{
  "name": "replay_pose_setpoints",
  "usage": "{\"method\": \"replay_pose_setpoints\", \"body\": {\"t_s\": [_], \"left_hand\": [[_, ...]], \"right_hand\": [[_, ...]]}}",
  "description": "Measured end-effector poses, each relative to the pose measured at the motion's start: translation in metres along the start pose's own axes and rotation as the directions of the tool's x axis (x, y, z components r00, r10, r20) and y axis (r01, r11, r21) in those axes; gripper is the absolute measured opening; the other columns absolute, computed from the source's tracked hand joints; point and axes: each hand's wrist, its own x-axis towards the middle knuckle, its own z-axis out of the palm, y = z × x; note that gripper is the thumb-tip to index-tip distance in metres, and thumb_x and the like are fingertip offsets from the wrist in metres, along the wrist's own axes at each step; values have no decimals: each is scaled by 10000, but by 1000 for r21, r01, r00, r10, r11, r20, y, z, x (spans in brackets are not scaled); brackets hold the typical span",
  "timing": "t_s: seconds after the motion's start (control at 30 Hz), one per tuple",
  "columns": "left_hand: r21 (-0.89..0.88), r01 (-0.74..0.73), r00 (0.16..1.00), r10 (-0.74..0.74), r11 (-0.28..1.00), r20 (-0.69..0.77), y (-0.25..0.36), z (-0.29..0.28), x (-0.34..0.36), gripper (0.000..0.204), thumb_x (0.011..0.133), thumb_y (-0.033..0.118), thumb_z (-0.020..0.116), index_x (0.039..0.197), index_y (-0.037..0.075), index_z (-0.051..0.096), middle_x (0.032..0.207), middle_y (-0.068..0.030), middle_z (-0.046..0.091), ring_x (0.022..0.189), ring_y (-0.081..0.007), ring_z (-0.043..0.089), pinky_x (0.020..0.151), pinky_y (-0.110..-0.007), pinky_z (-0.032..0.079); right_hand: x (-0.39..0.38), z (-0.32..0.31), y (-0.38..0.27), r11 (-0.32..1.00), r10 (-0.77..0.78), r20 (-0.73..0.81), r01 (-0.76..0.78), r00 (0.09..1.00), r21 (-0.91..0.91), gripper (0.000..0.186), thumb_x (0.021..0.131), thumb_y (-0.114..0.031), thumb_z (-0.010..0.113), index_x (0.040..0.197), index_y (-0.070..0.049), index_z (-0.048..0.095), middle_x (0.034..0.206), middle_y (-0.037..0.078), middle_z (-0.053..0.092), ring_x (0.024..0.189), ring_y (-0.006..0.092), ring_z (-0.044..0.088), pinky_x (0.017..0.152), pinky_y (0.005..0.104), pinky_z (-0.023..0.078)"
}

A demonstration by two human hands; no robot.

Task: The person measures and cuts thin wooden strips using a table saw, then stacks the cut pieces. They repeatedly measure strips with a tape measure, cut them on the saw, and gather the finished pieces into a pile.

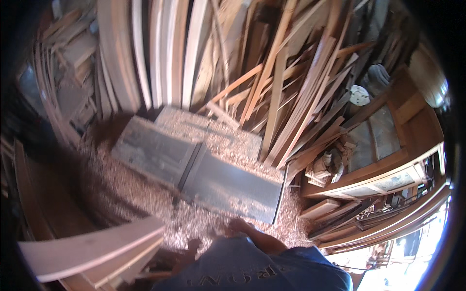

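Observation:
My right hand is low in the middle of the view, in front of a woodworking machine, apparently a jointer, with a long grey metal bed. Its fingers are blurred, and I see nothing plainly held in it. My left hand is a smeared shape left of my blue shirt, over the shavings; its fingers do not show clearly. A dark slot crosses the bed between its two flat halves. Dust and shavings lie on parts of the metal.
Tall boards and thin strips lean behind the machine. Wood shavings cover the floor. Pale boards reach in at lower left. A glazed wooden frame and stacked timber stand to the right.

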Motion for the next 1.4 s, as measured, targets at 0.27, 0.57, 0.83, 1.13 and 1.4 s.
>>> {"method": "replay_pose_setpoints", "body": {"t_s": [0.27,0.57,0.83,1.13,1.4], "left_hand": [[538,38,858,-303,842,414,40,11,40,157,792,213,635,853,102,727,843,-107,708,839,-267,693,717,-438,539],[-173,132,982,-152,976,-107,229,46,306,332,934,265,641,1192,58,611,897,-71,695,778,-158,647,716,-307,525],[-294,-165,985,141,942,-102,471,31,519,398,923,199,683,1251,33,530,973,-78,659,802,-137,649,634,-268,550],[-118,-164,922,109,979,-373,503,41,714,654,755,307,792,1283,32,524,1206,-198,647,1137,-302,631,992,-388,486],[168,-109,873,175,980,-456,531,51,722,583,754,372,849,1144,47,563,984,-97,711,913,-220,675,820,-354,523]], "right_hand": [[-171,98,106,703,676,-68,-614,734,357,227,881,-251,629,1084,-221,725,1083,60,720,1011,233,678,868,353,551],[-200,176,145,775,499,184,-531,847,342,303,933,-406,515,1123,-289,720,1160,31,704,1033,252,687,887,421,543],[-173,184,151,696,639,-179,-463,748,549,164,798,-297,688,943,-246,744,958,8,725,954,217,687,816,372,548],[-257,180,98,-183,944,175,2,281,983,243,835,-256,649,943,-60,745,837,17,700,720,115,639,643,285,538],[-291,216,37,-585,776,540,49,326,810,199,839,-263,614,872,-110,737,811,76,711,717,216,676,652,356,543]]}}
